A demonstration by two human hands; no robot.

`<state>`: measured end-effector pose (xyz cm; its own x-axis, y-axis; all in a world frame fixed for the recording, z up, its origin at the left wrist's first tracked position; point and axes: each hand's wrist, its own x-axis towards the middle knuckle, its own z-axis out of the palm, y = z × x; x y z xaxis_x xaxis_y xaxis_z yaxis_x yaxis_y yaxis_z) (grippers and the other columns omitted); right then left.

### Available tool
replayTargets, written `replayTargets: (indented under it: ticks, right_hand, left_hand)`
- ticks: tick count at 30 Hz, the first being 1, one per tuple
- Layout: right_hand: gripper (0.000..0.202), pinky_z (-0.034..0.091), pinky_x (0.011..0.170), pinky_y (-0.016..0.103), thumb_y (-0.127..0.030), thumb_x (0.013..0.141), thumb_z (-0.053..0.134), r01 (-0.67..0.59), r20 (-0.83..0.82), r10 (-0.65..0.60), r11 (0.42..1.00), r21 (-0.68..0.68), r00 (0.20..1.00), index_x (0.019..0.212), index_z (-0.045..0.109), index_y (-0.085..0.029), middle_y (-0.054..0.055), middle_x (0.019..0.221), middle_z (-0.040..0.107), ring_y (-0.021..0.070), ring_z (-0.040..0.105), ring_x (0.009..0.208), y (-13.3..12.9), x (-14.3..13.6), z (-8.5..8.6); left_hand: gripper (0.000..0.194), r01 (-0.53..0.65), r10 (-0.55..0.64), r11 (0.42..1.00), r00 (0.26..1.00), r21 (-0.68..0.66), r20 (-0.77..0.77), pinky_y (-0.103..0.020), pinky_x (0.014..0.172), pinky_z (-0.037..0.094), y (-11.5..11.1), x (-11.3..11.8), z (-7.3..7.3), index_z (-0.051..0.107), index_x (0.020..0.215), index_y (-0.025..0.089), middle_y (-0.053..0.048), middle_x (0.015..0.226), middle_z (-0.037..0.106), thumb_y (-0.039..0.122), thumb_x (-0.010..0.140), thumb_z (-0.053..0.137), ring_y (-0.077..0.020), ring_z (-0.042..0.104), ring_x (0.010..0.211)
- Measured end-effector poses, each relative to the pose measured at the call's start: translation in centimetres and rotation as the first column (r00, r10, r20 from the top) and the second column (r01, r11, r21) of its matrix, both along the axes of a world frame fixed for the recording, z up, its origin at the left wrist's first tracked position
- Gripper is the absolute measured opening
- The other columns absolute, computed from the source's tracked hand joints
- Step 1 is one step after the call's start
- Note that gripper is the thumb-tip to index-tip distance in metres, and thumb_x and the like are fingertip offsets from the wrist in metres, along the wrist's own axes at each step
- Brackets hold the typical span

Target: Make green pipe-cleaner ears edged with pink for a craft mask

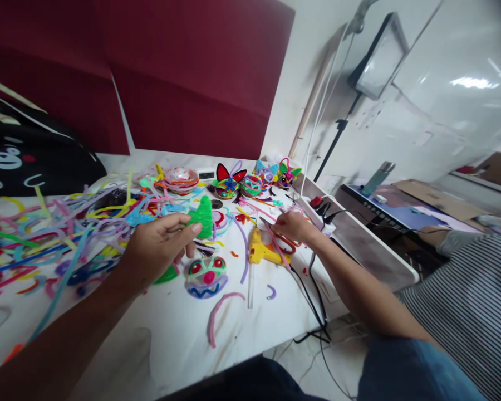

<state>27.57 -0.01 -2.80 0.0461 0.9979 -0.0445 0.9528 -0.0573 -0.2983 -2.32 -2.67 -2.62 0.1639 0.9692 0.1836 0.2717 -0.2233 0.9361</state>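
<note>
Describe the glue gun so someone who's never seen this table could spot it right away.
On the white table, find the small face with the round pink nose. Just right of it, past a purple strip, lies the glue gun. Its chunky, solid yellow body sets it apart from the thin, fuzzy strips around it.

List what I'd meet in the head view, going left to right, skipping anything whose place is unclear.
Black bag, left hand, face ornament with red-and-black ears, yellow glue gun, power strip, green bottle, striped shirt.
</note>
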Motion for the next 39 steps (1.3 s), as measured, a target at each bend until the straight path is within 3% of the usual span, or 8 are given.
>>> replayTargets:
  ticks: [5, 12, 20, 24, 30, 33, 35, 39]
  right_hand:
    - [0.032, 0.035, 0.052, 0.025, -0.042, 0.081, 0.057, 0.080, 0.085, -0.070, 0.989, -0.128, 0.994, 0.070, 0.072, -0.015, 0.008, 0.069, 0.070, 0.0175, 0.061, 0.064, 0.3, 0.4, -2.7]
    - [0.021, 0.038, 0.055, 0.023, -0.031, 0.072, 0.065, 0.106, 0.105, -0.089, 0.980, -0.169, 0.990, 0.083, 0.076, -0.016, 0.007, 0.077, 0.073, 0.0174, 0.065, 0.069, 0.8, 0.3, -3.1]
    - [0.011, 0.036, 0.051, 0.024, -0.022, 0.066, 0.065, 0.060, 0.020, -0.058, 0.989, -0.139, 0.998, 0.068, 0.073, -0.015, 0.004, 0.061, 0.067, 0.0155, 0.059, 0.058, 0.8, 1.0, -3.9]
    - [0.013, 0.035, 0.048, 0.024, -0.023, 0.069, 0.061, -0.020, -0.111, 0.011, 0.997, -0.077, 0.994, 0.061, 0.066, -0.014, 0.002, 0.052, 0.060, 0.0138, 0.054, 0.051, 0.4, 1.7, -3.2]
    - [0.023, 0.050, 0.061, 0.025, -0.039, 0.086, 0.051, -0.218, -0.431, 0.222, 0.974, 0.058, 0.875, 0.082, 0.056, -0.017, 0.003, 0.071, 0.066, 0.0135, 0.064, 0.065, -1.6, -0.1, 0.2]
    - [0.024, 0.052, 0.061, 0.027, -0.039, 0.082, 0.062, -0.371, -0.629, 0.416, 0.904, 0.211, 0.656, 0.089, 0.061, -0.015, 0.004, 0.075, 0.066, 0.0149, 0.065, 0.066, -2.6, -2.4, 1.7]
    - [0.020, 0.051, 0.064, 0.026, -0.031, 0.085, 0.061, -0.425, -0.500, 0.544, 0.839, 0.340, 0.674, 0.098, 0.065, -0.016, 0.005, 0.081, 0.069, 0.0143, 0.065, 0.070, -3.0, -4.0, 2.4]
    - [0.018, 0.048, 0.073, 0.027, -0.016, 0.092, 0.051, -0.583, -0.094, 0.732, 0.608, 0.540, 0.675, 0.100, 0.067, -0.016, 0.008, 0.090, 0.069, 0.0151, 0.064, 0.081, -3.1, -6.6, 3.1]
  left_hand:
    - [0.022, 0.003, -0.003, 1.000, 1.000, -0.029, 0.000, -0.021, 0.041, 0.040, 0.8, -1.0, -1.5, 0.058, 0.084, 0.017, 0.005, 0.050, 0.060, 0.038, 0.079, 0.062, -0.0100, 0.050, 0.041]
    - [0.023, 0.051, -0.049, 0.996, 0.998, -0.072, 0.033, -0.019, 0.041, 0.039, 0.8, -0.9, -1.9, 0.057, 0.078, 0.017, 0.005, 0.050, 0.060, 0.039, 0.077, 0.062, -0.0091, 0.048, 0.041]
    - [0.023, 0.112, -0.103, 0.988, 0.991, -0.110, 0.088, -0.020, 0.041, 0.041, 1.0, -1.0, -2.7, 0.057, 0.074, 0.018, 0.004, 0.049, 0.061, 0.040, 0.077, 0.063, -0.0103, 0.051, 0.039]
    - [0.026, 0.146, -0.087, 0.959, 0.968, -0.244, 0.237, -0.020, 0.044, 0.045, 1.1, -1.0, -2.7, 0.058, 0.076, 0.017, 0.003, 0.049, 0.063, 0.040, 0.073, 0.067, -0.0112, 0.056, 0.043]
    - [0.028, 0.112, -0.020, 0.935, 0.964, -0.335, 0.267, -0.021, 0.055, 0.052, 1.3, -0.8, -3.0, 0.062, 0.086, 0.015, 0.000, 0.058, 0.070, 0.034, 0.068, 0.071, -0.0124, 0.065, 0.054]
    - [0.039, 0.075, -0.003, 0.948, 0.974, -0.309, 0.227, -0.024, 0.059, 0.054, 1.4, -0.8, -3.3, 0.060, 0.098, 0.014, -0.001, 0.059, 0.071, 0.033, 0.067, 0.072, -0.0150, 0.067, 0.056]
    - [0.043, 0.080, -0.017, 0.954, 0.976, -0.287, 0.216, -0.027, 0.061, 0.056, 1.4, -0.8, -3.4, 0.058, 0.103, 0.014, -0.001, 0.062, 0.072, 0.032, 0.066, 0.073, -0.0176, 0.070, 0.060]
    - [0.038, 0.108, -0.051, 0.962, 0.974, -0.253, 0.220, -0.030, 0.065, 0.058, 1.3, -0.8, -3.3, 0.057, 0.099, 0.017, -0.001, 0.067, 0.074, 0.030, 0.067, 0.073, -0.0210, 0.073, 0.069]
